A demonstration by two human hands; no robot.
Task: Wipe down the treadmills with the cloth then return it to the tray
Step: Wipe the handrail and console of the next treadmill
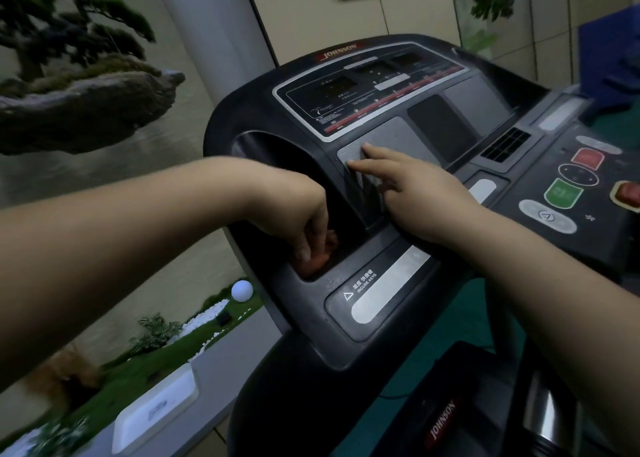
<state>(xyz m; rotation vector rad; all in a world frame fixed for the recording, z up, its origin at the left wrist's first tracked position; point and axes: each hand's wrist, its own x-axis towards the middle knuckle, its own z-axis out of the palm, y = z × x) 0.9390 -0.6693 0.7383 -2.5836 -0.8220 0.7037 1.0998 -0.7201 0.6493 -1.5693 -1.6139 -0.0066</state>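
Left hand [304, 228] fingers pinched on orange cloth [317, 260] down in treadmill [381, 283] cup pocket, right hand [415, 186] fingers straight on speaker grille [349, 153]; risk: cloth bunching, corners missed.

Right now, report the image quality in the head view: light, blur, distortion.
Head view: dim, flat light; the treadmill console prints are soft and barely legible; wide-angle bending curves the column and edges; the orange cloth under the left hand sits in shadow; the right hand is fairly sharp.
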